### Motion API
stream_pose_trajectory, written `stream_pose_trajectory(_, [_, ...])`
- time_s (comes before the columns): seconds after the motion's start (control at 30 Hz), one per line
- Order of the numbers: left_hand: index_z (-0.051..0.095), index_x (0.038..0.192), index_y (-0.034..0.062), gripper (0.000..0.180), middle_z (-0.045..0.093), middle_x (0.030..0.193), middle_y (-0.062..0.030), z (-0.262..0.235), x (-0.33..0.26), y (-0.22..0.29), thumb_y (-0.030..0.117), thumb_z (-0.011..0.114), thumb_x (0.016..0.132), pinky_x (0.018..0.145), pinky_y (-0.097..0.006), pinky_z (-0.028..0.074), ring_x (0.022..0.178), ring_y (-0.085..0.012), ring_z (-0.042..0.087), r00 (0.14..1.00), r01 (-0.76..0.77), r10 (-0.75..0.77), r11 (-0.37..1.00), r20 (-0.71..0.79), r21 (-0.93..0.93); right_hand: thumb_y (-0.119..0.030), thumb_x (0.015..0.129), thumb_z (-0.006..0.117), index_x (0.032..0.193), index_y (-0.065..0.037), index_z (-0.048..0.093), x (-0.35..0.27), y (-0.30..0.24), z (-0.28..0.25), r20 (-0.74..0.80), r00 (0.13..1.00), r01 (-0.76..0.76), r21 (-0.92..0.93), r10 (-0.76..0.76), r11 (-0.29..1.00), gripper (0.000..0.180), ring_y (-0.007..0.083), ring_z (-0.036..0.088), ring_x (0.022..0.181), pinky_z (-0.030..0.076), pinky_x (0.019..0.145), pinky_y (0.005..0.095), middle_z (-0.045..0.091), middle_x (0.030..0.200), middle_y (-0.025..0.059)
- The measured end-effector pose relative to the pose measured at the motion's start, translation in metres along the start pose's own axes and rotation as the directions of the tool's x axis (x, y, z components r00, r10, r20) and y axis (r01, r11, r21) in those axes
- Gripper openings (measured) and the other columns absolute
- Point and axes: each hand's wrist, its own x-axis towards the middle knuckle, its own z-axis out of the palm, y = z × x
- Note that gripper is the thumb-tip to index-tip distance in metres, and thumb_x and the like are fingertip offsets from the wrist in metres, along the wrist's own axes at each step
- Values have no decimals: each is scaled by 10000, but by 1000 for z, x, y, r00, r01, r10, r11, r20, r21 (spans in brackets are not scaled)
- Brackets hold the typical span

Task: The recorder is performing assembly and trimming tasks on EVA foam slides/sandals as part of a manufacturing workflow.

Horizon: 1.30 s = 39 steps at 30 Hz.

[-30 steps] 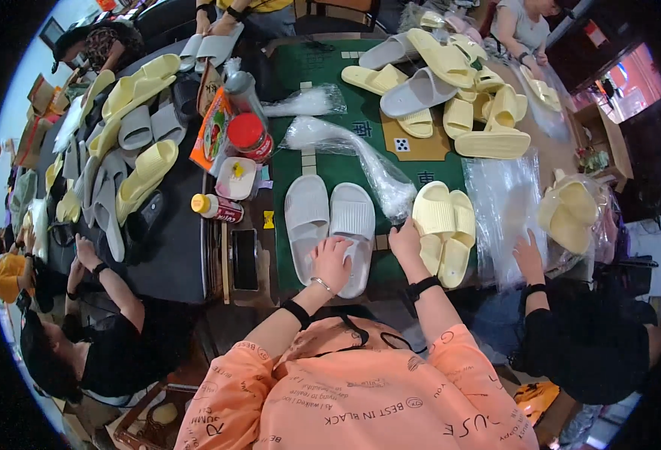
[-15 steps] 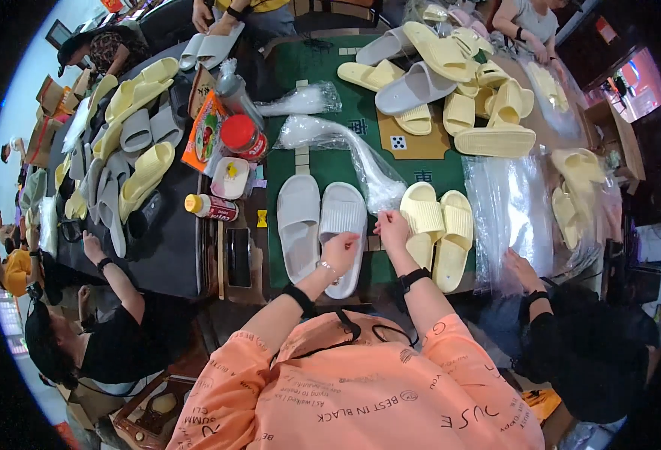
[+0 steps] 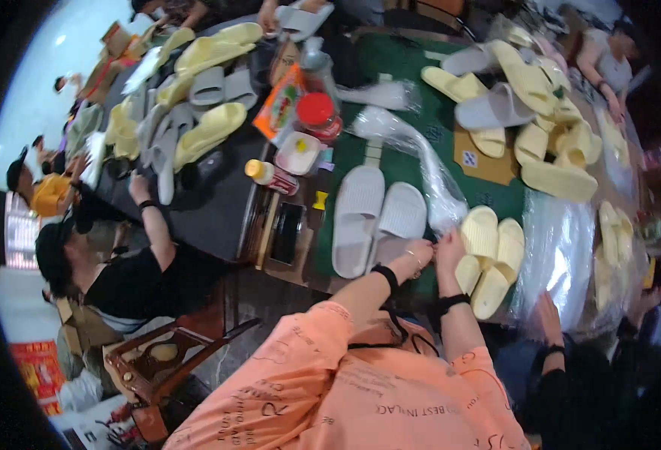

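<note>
My left hand (image 3: 419, 255) and my right hand (image 3: 448, 249) are close together at the table's near side, fingers closed and tips nearly meeting. Whatever is between the fingers is too small to make out. Just beyond them lies the near end of a long bundle of clear plastic bags (image 3: 437, 176). To the left is a pair of grey slippers, one grey slipper (image 3: 358, 221) in full view and the other grey slipper (image 3: 403, 210) partly behind my left hand. A pair of cream-yellow slippers (image 3: 497, 259) lies right of my right hand.
A pile of yellow and grey slippers (image 3: 540, 97) fills the far right; flat clear bags (image 3: 559, 240) lie nearer. At left stand a red-lidded jar (image 3: 317, 116), a bottle (image 3: 272, 177) and a phone (image 3: 287, 232). More slippers (image 3: 210, 139) cover the black table. A co-worker's hand (image 3: 548, 319) is at right.
The view has swung, so the table's things sit farther right and tilted. My left hand has moved from over the right grey slipper to meet my right hand.
</note>
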Motion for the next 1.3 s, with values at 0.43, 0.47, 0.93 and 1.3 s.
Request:
stream_pose_trajectory(0.43, [568,754,-2,311,574,646,-92,5,23,-6,225,366,822,459,-285,398,513,-160,516,987,159,-140,900,77,-407,-146,744,562,688,3,555,-10,-37,-22,31,995,96,-92,-93,991,159,194,549,520,420,510,306,565,585,122])
stream_pose_trajectory(0.47, [572,745,8,304,573,641,-82,2,23,0,225,375,825,455,-281,396,513,-158,516,985,168,-129,880,116,-444,-145,748,558,690,1,551,-14,-36,-26,40,995,96,-80,-93,992,157,185,550,522,419,509,303,566,588,119])
stream_pose_trajectory(0.93, [480,973,59,230,433,516,-21,-23,17,39,208,361,843,276,-297,303,328,-159,386,866,487,-265,639,423,-595,-235,797,525,763,-25,540,-114,-99,-170,816,562,-204,292,-132,935,214,84,481,589,382,525,215,535,647,19])
stream_pose_trajectory(1.3, [569,797,58,150,446,514,1,-60,-58,22,127,436,809,324,-243,260,372,-99,352,982,174,-108,832,154,-528,-258,864,408,910,-43,513,-38,-59,-56,778,620,-728,521,101,446,244,120,516,659,416,602,235,550,744,34])
